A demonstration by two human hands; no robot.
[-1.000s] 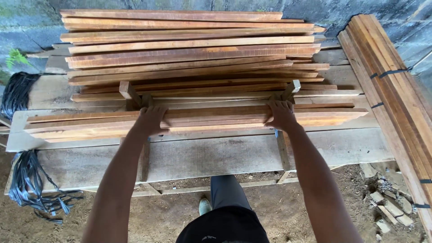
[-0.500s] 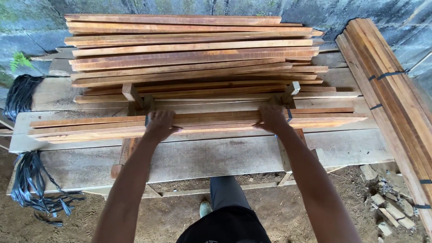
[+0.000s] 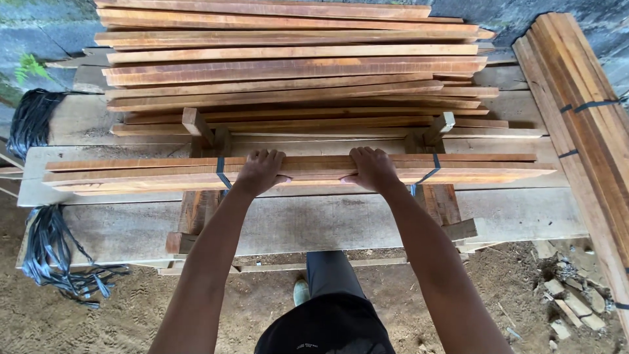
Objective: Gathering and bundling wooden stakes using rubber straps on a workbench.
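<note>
A bundle of long reddish-brown wooden slats lies across a wooden jig on a rough plank workbench. Two dark straps run around the bundle near each hand. My left hand presses palm-down on the bundle's top, fingers curled over the slats. My right hand rests the same way a little to the right. Both hands sit between the two straps.
Behind the bundle a tall loose stack of similar slats fills the bench. At the right, strapped slat bundles lean diagonally. Black strapping coils hang at the left. Sandy ground and rubble lie below.
Both hands have drawn closer together on the bundle, and the bundle has slid slightly toward me on the jig.
</note>
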